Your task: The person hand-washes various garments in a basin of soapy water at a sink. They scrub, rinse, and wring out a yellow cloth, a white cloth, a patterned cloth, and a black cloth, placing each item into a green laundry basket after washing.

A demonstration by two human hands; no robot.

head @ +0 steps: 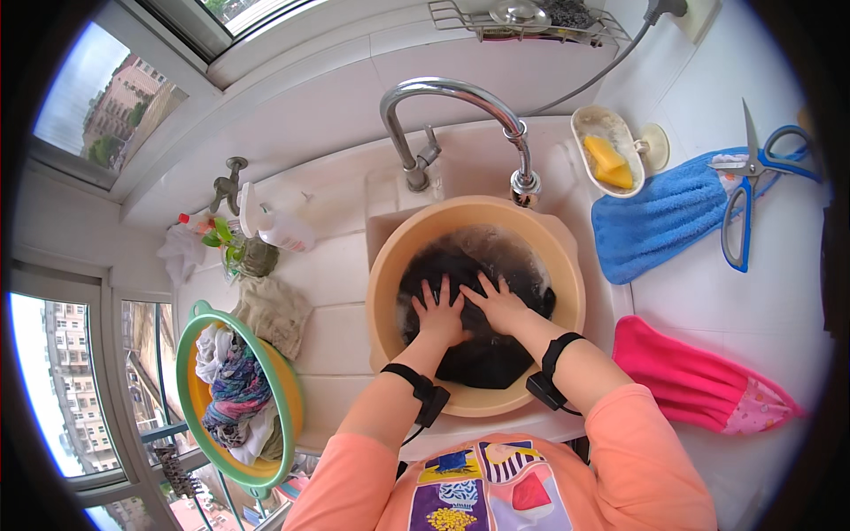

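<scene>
A peach plastic basin (383,285) stands in the white sink, with dark cloth (481,365) lying in murky, slightly foamy water. My left hand (439,317) rests on the cloth with its fingers spread, its thumb pointing right. Just to its right, my right hand (497,305) also lies spread on the cloth, fingers pointing up and left. The two hands are close together and neither grips anything. Each forearm wears a black strap with a small box. A chrome gooseneck faucet (451,86) arches over the basin's far rim.
Left: a green-rimmed basin (292,425) of clothes, a beige cloth (275,315), a spray bottle (285,229), a potted plant (255,255) and a wall tap (228,186). Right: a soap dish (584,126) with yellow soap, blue towel (657,219), blue-handled scissors (750,169) and pink towel (677,375). A wire rack (458,23) hangs behind.
</scene>
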